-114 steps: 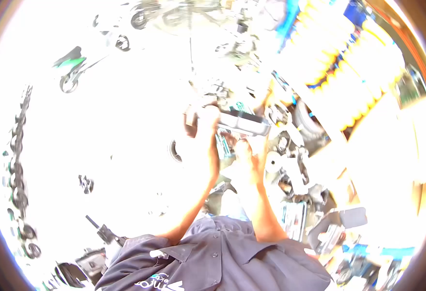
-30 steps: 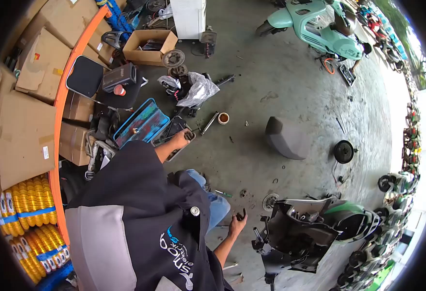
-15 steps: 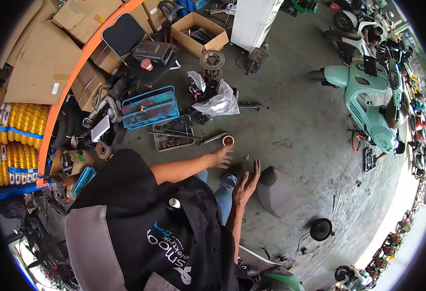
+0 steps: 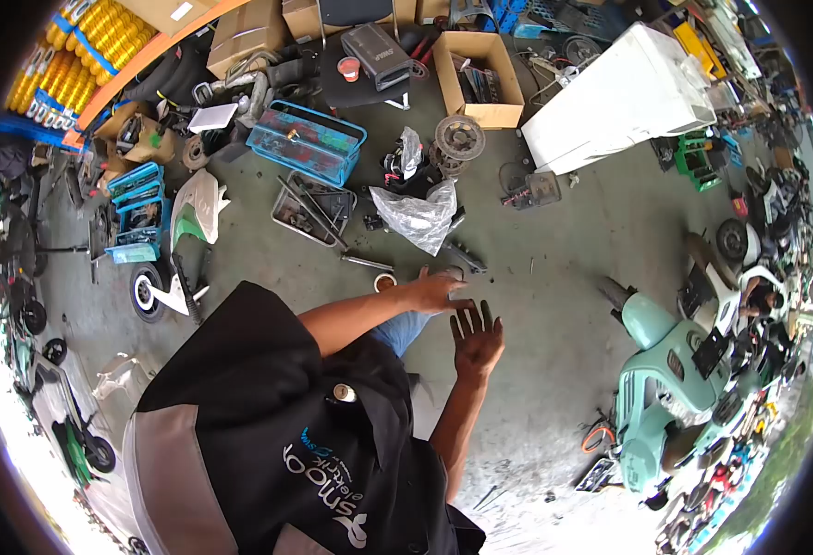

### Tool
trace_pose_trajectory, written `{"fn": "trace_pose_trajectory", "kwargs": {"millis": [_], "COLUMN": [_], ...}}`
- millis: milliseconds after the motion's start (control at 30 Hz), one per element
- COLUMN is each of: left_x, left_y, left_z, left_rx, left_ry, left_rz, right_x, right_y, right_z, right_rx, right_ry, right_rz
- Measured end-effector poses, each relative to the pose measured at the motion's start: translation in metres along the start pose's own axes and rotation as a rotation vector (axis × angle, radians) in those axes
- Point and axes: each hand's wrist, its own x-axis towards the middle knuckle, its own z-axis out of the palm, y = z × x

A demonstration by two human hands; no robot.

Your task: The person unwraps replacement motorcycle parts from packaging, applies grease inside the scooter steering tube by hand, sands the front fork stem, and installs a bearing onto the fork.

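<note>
My left hand [image 4: 439, 291] reaches out over the concrete floor with its fingers stretched flat and nothing in it. It hovers beside a small round cup [image 4: 385, 280] and a dark metal rod [image 4: 465, 259]. My right hand [image 4: 477, 340] is just below it, palm up, fingers spread, empty. Both bare forearms come out of a dark shirt [image 4: 277, 425].
A clear plastic bag [image 4: 418, 215], a metal tray of tools [image 4: 307, 211], a blue crate [image 4: 305, 143] and a cardboard box [image 4: 477, 67] lie ahead. A white cabinet [image 4: 624, 97] stands behind them. A mint scooter [image 4: 670, 370] is parked to the right, a loose wheel [image 4: 147, 291] to the left.
The view has swung round. My left hand left the tool tray and my right hand rose from the floor; both now hang open side by side.
</note>
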Motion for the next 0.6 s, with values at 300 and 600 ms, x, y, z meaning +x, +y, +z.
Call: {"fn": "trace_pose_trajectory", "kwargs": {"millis": [300,600], "left_x": [0.040,-0.010], "left_y": [-0.135,-0.080], "left_z": [0.018,0.098], "left_rx": [-0.391,-0.943], "left_ry": [0.562,1.136], "left_rz": [-0.689,-1.080], "right_x": [0.176,0.363], "right_y": [-0.119,-0.074], "right_z": [0.000,0.113], "right_rx": [-1.224,-2.129], "right_ry": [0.045,-0.741], "right_rz": [0.023,-0.443]}}
